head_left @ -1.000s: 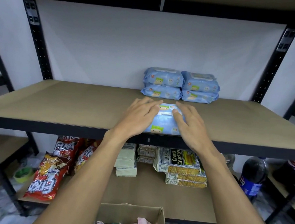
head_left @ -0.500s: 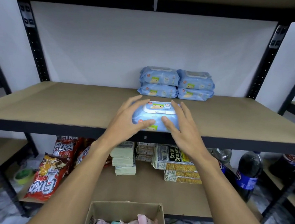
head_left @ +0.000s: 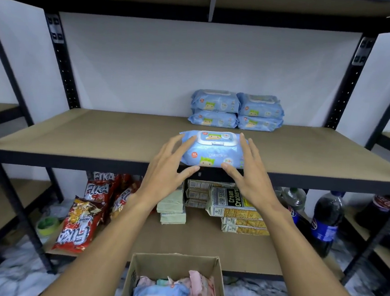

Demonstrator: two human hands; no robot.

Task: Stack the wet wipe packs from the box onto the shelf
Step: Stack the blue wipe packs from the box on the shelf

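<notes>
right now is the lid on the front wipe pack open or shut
Shut: the lid lies flat against the front wipe pack, no wipes showing.

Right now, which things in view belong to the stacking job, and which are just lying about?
Job: wipe pack at front of shelf, left hand and right hand flanking it, four stacked packs behind, cardboard box.
Lying about: red snack bags, cream cracker packs, soda bottles, green roll.
</notes>
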